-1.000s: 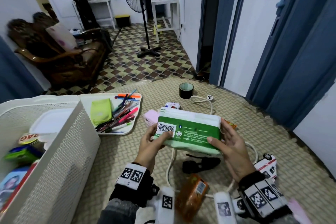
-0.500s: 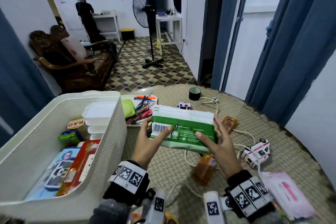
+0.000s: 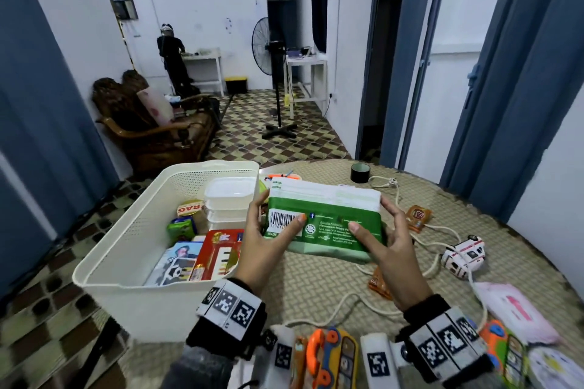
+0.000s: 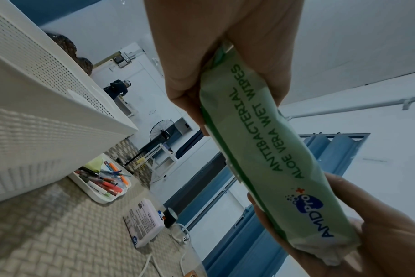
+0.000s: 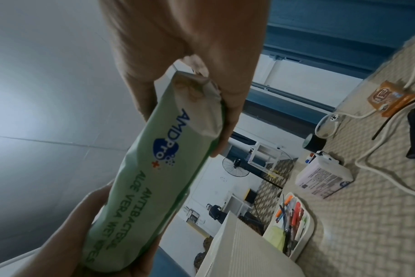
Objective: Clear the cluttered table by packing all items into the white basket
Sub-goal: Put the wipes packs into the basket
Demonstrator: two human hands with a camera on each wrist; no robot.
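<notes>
Both hands [image 3: 322, 249] grip my wipes pack [image 3: 325, 218] by its ends — I'd keep it level, lowering it flat beside the basket [image 3: 126, 249]'s tubs [image 3: 229, 196].

Your left hand [image 3: 262, 249] grips the wipes pack [image 3: 325, 218] at its nine o'clock end, thumb on the near face; your right hand [image 3: 390, 251] grips its three o'clock end likewise, both raised.

We've lifted the green-and-white wet wipes pack [image 3: 324, 219] higher and leftward vs 1 s ago; its left end now sits by the white perforated plastic basket [image 3: 120, 249] rim. Head view tilted up: basket shifted from lower left toward frame centre, more of its contents showing.
</notes>
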